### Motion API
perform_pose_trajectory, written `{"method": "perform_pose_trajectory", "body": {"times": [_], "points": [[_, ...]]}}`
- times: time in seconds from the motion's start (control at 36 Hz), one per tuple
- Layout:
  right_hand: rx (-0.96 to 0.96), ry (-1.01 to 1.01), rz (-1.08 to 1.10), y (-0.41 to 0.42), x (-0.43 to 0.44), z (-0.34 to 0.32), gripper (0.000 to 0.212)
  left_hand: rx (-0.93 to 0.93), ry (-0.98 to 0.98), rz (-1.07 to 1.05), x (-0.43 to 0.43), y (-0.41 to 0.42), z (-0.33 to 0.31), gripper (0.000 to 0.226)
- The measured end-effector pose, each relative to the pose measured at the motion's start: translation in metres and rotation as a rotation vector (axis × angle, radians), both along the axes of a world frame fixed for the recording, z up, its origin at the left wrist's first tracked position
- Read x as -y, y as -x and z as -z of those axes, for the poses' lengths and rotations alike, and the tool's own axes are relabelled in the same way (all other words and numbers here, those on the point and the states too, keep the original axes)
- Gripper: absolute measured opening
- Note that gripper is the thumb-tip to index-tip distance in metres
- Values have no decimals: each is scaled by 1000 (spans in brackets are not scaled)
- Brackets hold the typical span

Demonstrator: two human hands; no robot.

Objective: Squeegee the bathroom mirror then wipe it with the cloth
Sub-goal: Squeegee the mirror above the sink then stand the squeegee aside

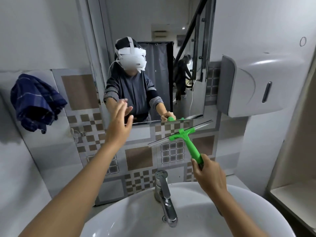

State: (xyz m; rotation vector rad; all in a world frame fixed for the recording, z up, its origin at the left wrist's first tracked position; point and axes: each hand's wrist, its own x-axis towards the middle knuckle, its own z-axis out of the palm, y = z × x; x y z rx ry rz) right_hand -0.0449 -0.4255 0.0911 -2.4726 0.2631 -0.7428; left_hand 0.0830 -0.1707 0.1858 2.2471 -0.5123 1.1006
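The bathroom mirror (184,23) hangs on the wall above the sink. My right hand (209,175) grips the handle of a green squeegee (185,139). Its blade lies tilted over the tiles just below the mirror's lower right edge, apart from the glass. My left hand (119,124) is raised with fingers spread, its fingertips at the mirror's lower edge, holding nothing. A dark blue checked cloth (34,101) hangs bunched on the wall at the left, away from both hands.
A white sink (239,202) with a chrome tap (164,194) sits directly below. A white and grey dispenser (248,86) juts from the wall right of the mirror. A small hook (77,133) is on the tiles. A shelf edge (294,199) is at the far right.
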Motion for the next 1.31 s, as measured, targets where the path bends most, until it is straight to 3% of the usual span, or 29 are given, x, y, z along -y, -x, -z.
{"method": "perform_pose_trajectory", "body": {"times": [0.14, 0.28, 0.42, 0.64, 0.78, 0.92, 1.0, 1.14, 1.22, 1.31], "points": [[51, 69, -177, 11, 1, -19, 22, -132, -106, 288, 28, 32, 14, 50], [106, 226, -351, 12, 4, -57, 21, -86, -250, 387, 41, 56, 12, 53], [143, 433, -477, 14, 6, -98, 34, 60, -482, 374, 36, 72, 8, 56], [132, 656, -574, 12, 3, -143, 39, 180, -607, 273, 18, 91, 6, 50], [119, 763, -692, 8, -7, -164, 31, 216, -628, 288, 3, 103, 3, 45], [188, 842, -720, 7, -34, -173, 30, 110, -525, 290, -13, 115, 6, 47], [307, 791, -690, -1, -54, -166, 31, 61, -399, 249, -27, 116, 15, 49], [506, 565, -676, -15, -97, -150, 53, 0, -140, 174, -48, 128, 29, 50], [620, 315, -684, -17, -131, -141, 57, -24, 6, 118, -58, 132, 36, 50], [608, 20, -615, -15, -167, -135, 63, -68, 162, 83, -68, 136, 44, 44]]}}
